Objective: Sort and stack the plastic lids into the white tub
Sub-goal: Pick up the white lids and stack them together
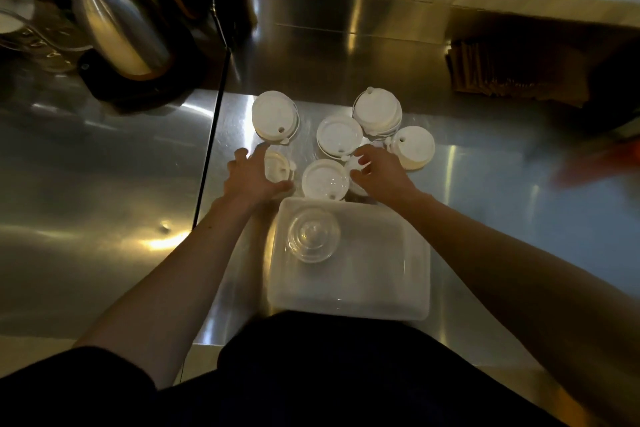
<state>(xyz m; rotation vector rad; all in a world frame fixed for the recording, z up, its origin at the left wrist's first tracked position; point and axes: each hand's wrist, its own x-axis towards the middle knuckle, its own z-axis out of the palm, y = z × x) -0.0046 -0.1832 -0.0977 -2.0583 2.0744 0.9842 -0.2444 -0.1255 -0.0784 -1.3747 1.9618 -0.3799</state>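
The steel bench point(121, 219) is smooth and glossy, so light things will skate on it. The white tub point(420, 253), a translucent, round-cornered rectangle of thin plastic, sits behind both wrists, close to the body. In its far left corner is a nested stack of clear domed lids point(313, 236). The white lids point(338, 136) are still on the bench, in low stacks just ahead of and between the fingertips. They are round, matte, thin-walled discs with a raised rim, a sip hole and a small tab. They should be nearly weightless, springy and easily dented, and nested ones may cling together. The rim edge looks like the safest hold, pinched lightly from opposite sides. The left hand point(249, 177) has its fingers point(260, 148) spread apart, straddling a small lid point(277, 165) between forefinger and thumb without visibly closing on it. The right hand point(381, 174) has its fingers curled over a half-hidden lid point(352, 166); whether they pinch it I cannot tell.
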